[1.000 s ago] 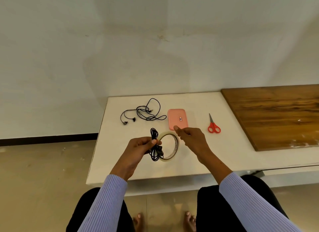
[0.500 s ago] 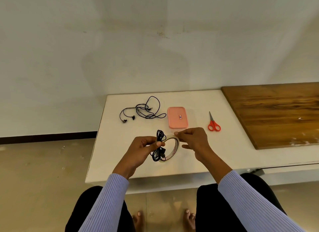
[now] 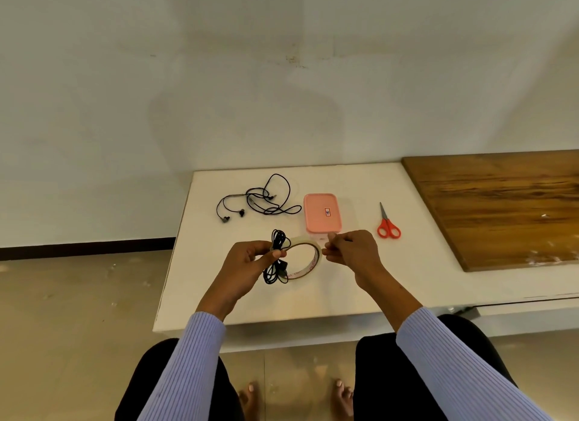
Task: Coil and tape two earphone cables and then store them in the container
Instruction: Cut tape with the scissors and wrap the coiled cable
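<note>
surface [image 3: 219, 295]: white; carries everything I list below
container [image 3: 321, 213]: pink, lid on, at the far middle; nothing stored yet
tape roll [image 3: 305, 259]: held up between my hands; right hand [image 3: 352, 251] pinches at its far edge, seemingly the free end, too small to confirm
loose earphone cable [image 3: 260, 199]: uncoiled, left of the container
scissors [image 3: 388, 224]: red, untouched, right of the container
coiled earphone cable [image 3: 277, 260]: first bundle, gripped in my left hand [image 3: 250, 260] against the roll
step: taping coil one, I judge; next, draw out a strip, wrap, cut
</note>
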